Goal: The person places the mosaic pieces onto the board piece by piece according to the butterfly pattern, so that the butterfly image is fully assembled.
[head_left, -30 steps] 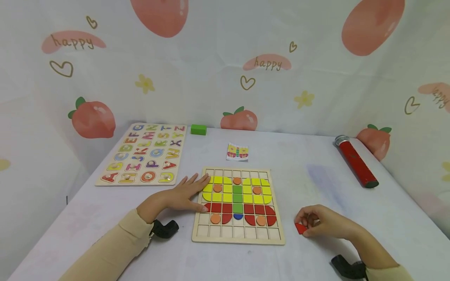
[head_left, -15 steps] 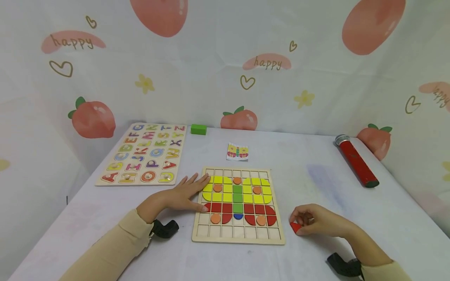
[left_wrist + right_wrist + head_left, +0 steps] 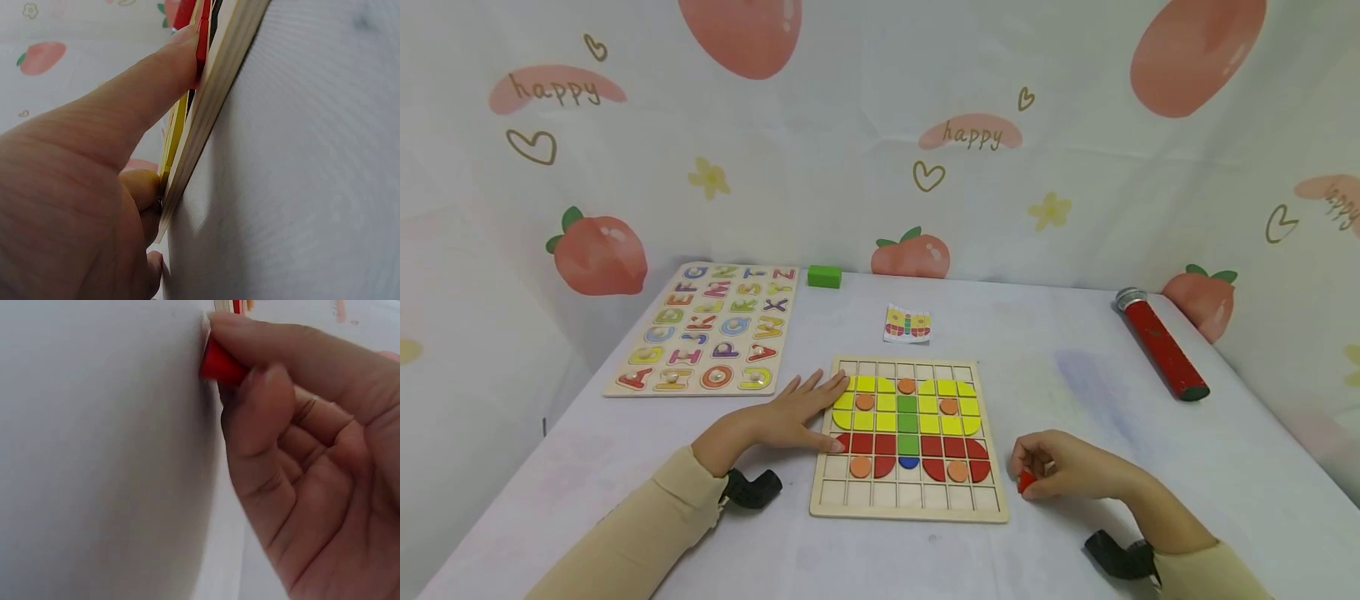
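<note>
A wooden grid board (image 3: 910,502) carries yellow, dark red, green, orange and blue pieces laid out like a butterfly. My left hand (image 3: 786,414) lies spread at the board's left edge, its thumb touching a red piece (image 3: 202,47) and its fingertips at the yellow ones. To the right of the board, close over the table, my right hand (image 3: 1078,471) pinches a small red puzzle piece (image 3: 220,364) between thumb and index finger. In the head view, part of that piece is hidden by the fingers.
Behind the board lies a small picture card (image 3: 907,325) with a butterfly pattern. An alphabet puzzle board (image 3: 700,333) is at the back left, with a green block (image 3: 824,277) beside it. A red microphone (image 3: 1163,348) lies at the back right.
My right hand has shifted a little left, toward the board, and the red piece has turned in its fingers, showing less of its face. The left hand and the board have stayed put.
</note>
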Demonstrator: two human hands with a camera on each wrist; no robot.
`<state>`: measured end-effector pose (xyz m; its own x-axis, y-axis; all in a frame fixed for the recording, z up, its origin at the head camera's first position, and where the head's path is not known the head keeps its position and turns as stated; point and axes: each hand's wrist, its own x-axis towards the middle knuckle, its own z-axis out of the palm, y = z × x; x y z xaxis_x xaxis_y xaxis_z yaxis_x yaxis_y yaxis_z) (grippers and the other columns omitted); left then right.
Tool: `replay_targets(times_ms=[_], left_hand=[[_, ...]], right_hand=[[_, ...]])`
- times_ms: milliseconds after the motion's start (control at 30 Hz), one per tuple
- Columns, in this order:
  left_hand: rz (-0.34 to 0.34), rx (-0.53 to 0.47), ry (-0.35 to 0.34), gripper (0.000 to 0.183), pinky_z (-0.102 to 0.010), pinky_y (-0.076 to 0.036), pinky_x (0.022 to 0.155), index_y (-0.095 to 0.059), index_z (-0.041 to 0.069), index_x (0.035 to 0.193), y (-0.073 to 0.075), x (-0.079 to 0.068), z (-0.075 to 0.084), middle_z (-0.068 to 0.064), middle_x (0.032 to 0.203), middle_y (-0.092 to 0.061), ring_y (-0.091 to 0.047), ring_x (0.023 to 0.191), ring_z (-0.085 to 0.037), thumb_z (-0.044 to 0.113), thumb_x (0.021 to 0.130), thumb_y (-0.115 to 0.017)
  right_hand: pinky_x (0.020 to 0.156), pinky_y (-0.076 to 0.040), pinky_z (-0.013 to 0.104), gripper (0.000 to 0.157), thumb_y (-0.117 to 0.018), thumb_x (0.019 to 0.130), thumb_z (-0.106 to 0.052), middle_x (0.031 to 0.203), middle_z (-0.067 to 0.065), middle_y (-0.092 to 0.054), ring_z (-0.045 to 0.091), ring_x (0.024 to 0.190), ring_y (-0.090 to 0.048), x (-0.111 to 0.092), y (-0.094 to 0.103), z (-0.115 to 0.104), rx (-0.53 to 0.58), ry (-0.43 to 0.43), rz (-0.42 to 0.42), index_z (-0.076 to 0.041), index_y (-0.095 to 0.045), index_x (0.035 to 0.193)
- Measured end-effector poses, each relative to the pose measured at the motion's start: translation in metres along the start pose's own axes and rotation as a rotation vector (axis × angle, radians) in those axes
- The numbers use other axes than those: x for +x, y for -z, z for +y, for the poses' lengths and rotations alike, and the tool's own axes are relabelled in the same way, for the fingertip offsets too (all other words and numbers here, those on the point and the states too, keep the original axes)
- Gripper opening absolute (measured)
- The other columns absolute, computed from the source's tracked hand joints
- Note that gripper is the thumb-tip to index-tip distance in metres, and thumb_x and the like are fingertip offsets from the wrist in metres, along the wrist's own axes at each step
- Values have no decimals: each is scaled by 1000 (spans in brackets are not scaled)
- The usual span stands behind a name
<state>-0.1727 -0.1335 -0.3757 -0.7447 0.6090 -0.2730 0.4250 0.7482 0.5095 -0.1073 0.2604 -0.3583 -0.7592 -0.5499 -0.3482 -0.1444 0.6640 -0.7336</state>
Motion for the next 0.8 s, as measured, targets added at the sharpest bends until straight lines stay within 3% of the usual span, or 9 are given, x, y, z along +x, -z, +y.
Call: replay_targets(times_ms=[133,433,667,800], left_hand=[[-5,-2,5,100,-52,8,116,-10,19,151,0,0,-1,0,159,-4,8,146,-29,60,77,-63],[-5,0,4,100,-51,8,117,-10,20,151,0,1,-1,2,159,-4,8,146,-28,60,77,-63],[-3,-3,2,100,-52,7,117,-10,19,151,0,0,-1,1,159,-5,8,146,-28,60,77,-63],[-4,-1,2,100,-51,8,117,-10,19,151,-1,0,-1,1,159,-4,8,146,-28,60,77,-63]], right_hand=[[60,-51,21,11,-67,85,-15,86,1,-62,8,69,-54,10,0,-6,-2,74,-29,-11,-65,96],[61,-55,24,10,-63,87,-12,92,5,-61,12,69,-59,38,0,-38,-1,122,-28,-7,-62,95],[58,-45,17,16,-67,86,-16,79,1,-58,10,66,-49,64,-5,-68,63,200,26,-3,-61,93],[58,-44,17,18,-68,85,-15,81,2,-60,12,67,-49,79,-10,-82,108,244,45,-1,-61,94]])
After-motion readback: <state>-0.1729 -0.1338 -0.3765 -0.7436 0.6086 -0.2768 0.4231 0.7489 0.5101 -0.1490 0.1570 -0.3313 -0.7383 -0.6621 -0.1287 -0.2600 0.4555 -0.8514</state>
